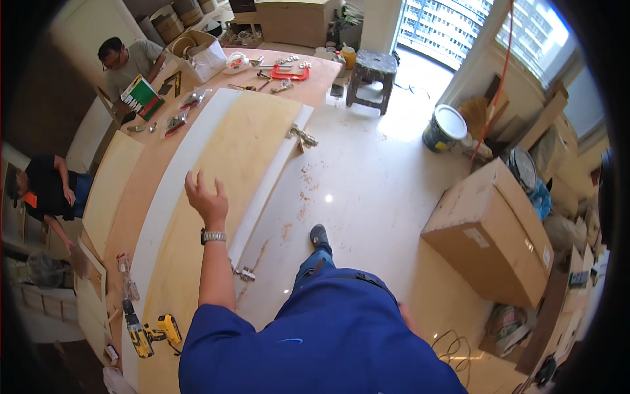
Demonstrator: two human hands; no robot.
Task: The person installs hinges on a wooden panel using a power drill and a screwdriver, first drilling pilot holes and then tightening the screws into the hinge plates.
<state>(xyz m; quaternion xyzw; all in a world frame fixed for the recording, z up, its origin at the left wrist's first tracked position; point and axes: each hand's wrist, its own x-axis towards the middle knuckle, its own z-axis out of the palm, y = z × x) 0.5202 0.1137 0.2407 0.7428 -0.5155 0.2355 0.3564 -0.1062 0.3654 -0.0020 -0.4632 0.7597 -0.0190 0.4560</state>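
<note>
My left hand (pixel 207 198), with a metal-band watch (pixel 213 236) at the wrist, is raised over a pale wooden panel (pixel 246 131). Its fingers are apart and curved, and nothing is in them. Whether it touches the panel I cannot tell. Two metal hinges, an upper one (pixel 302 136) and a lower one (pixel 245 273), stick out from the panel's right edge. Beside my right hip only a sliver of my right hand (pixel 407 316) shows; its fingers are hidden behind my body. A yellow and black cordless drill (pixel 141 331) lies at the table's near left.
A red clamp (pixel 293 71) and small hardware lie at the table's far end. One person (pixel 125 65) sits beyond the table; another (pixel 56 187) stands at the left. A stool (pixel 372 79), a bucket (pixel 445 128), a large cardboard box (pixel 492 230) and a cable (pixel 456 351) occupy the floor.
</note>
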